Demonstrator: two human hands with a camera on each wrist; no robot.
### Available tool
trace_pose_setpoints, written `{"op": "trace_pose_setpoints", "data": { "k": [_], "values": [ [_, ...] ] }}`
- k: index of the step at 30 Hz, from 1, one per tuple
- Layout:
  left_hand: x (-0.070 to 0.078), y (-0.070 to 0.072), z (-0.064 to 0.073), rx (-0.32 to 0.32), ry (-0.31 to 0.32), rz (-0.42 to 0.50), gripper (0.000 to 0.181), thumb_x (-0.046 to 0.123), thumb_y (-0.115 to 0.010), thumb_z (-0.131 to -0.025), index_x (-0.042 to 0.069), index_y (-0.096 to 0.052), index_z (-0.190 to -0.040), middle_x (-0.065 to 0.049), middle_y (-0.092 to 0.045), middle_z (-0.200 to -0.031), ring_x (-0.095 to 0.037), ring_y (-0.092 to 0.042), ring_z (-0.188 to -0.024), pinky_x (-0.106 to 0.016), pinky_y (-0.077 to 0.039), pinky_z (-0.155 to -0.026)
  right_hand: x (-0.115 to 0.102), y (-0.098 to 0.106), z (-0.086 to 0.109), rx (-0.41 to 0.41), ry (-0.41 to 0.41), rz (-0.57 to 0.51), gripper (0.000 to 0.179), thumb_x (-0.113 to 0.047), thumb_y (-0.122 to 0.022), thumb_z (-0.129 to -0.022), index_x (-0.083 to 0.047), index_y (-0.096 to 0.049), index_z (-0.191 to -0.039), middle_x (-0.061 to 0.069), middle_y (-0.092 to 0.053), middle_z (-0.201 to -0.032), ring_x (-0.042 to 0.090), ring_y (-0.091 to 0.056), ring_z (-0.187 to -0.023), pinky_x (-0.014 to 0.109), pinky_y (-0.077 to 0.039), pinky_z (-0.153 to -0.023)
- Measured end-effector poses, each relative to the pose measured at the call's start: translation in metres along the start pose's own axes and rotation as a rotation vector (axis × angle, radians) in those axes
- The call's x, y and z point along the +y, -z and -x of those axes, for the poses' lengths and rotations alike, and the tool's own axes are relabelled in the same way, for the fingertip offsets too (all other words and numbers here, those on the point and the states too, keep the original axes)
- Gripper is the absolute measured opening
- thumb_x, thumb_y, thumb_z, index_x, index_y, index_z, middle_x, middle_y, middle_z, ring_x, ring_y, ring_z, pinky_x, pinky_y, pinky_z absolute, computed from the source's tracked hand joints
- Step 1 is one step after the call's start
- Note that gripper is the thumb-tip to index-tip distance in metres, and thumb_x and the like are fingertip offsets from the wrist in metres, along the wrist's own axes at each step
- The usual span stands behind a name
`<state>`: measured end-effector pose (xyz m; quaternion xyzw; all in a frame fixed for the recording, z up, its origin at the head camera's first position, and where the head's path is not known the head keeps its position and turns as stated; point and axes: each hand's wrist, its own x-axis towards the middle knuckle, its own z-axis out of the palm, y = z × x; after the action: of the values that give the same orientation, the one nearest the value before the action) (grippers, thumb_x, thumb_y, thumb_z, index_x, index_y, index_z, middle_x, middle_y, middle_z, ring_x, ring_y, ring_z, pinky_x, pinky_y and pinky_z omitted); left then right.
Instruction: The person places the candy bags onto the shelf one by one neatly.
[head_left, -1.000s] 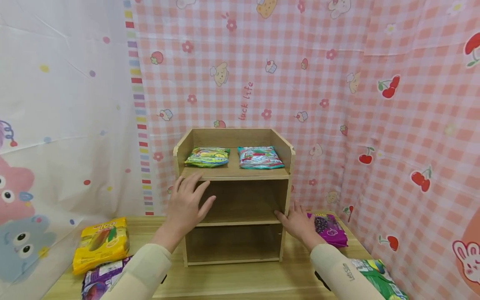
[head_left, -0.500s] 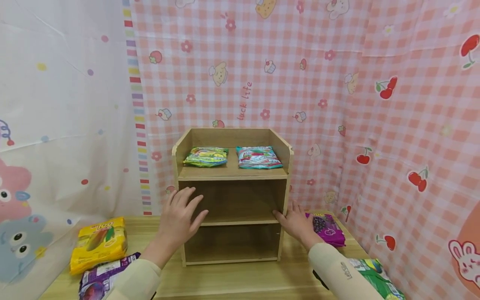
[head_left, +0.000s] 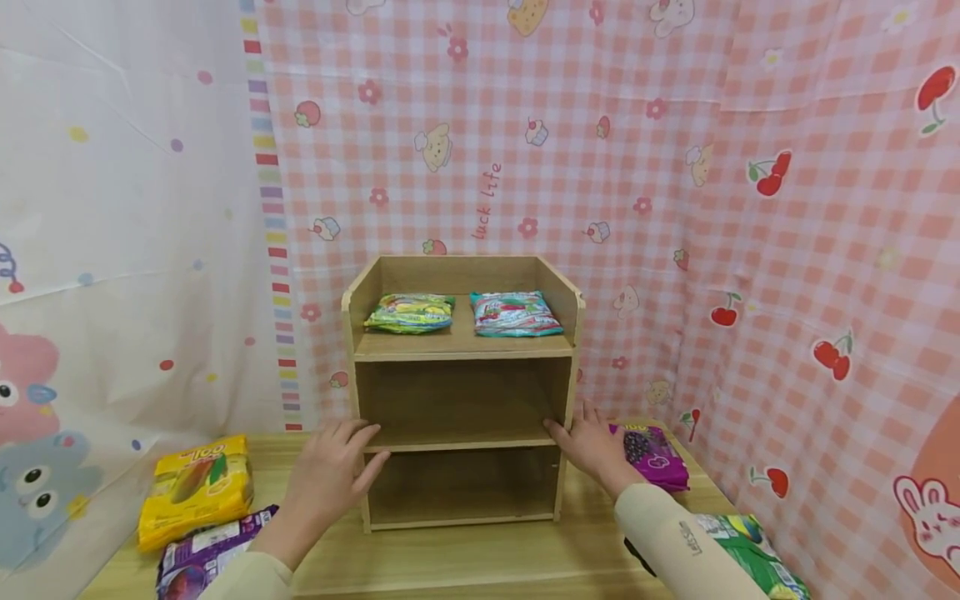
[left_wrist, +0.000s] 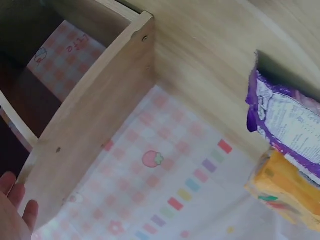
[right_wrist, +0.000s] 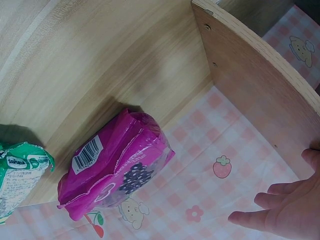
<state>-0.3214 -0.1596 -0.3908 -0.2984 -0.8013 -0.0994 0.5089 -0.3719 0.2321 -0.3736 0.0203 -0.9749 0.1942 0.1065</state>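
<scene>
A small wooden shelf [head_left: 465, 353] with three levels stands in the middle of the head view. Two candy bags lie on its top level: a yellow-green bag [head_left: 411, 314] on the left and a teal-and-red bag [head_left: 515, 315] on the right. My left hand [head_left: 327, 468] is at the shelf's left side, its fingertips right at the front edge by the middle board. On the other side, my right hand [head_left: 597, 447] has its thumb against the right panel's front edge. In the right wrist view, that hand's fingers [right_wrist: 280, 200] are extended and spread, with nothing held.
To the left on the table [head_left: 450, 567] lie a yellow mango bag [head_left: 197, 485] and a purple bag [head_left: 206, 554]. A magenta bag with dark berries [head_left: 654, 457] is behind my right hand, and a green bag [head_left: 757, 554] lies nearer. Patterned curtains [head_left: 480, 125] hang behind.
My left hand has moved down along the shelf's left side, from the top board to the middle board. The right hand has stayed at the right panel. The view has shifted slightly.
</scene>
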Motion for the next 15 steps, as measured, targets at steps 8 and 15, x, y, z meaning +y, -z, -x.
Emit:
{"op": "trace_pose_setpoints", "data": {
  "k": [8, 15],
  "values": [
    [-0.007, 0.010, 0.015, -0.165, 0.099, -0.016, 0.055, 0.054, -0.050, -0.100, 0.004, -0.073, -0.106, -0.011, -0.067, -0.101, -0.031, -0.065, -0.091, -0.048, -0.055, -0.078, -0.001, 0.001, 0.001, 0.010, 0.010, 0.004, 0.088, -0.059, -0.039, -0.099, 0.009, -0.022, -0.152, 0.031, -0.015, -0.158, 0.049, -0.012, -0.145, 0.076, -0.004, -0.106],
    [-0.019, 0.020, 0.026, -0.341, 0.267, -0.022, 0.036, 0.032, -0.078, -0.085, 0.006, -0.072, -0.109, -0.013, -0.067, -0.104, -0.033, -0.066, -0.092, -0.051, -0.055, -0.078, -0.001, 0.001, 0.001, 0.011, 0.005, 0.009, 0.087, -0.057, -0.041, -0.100, 0.008, -0.022, -0.153, 0.030, -0.015, -0.159, 0.049, -0.013, -0.145, 0.076, -0.005, -0.107]
  ]
}}
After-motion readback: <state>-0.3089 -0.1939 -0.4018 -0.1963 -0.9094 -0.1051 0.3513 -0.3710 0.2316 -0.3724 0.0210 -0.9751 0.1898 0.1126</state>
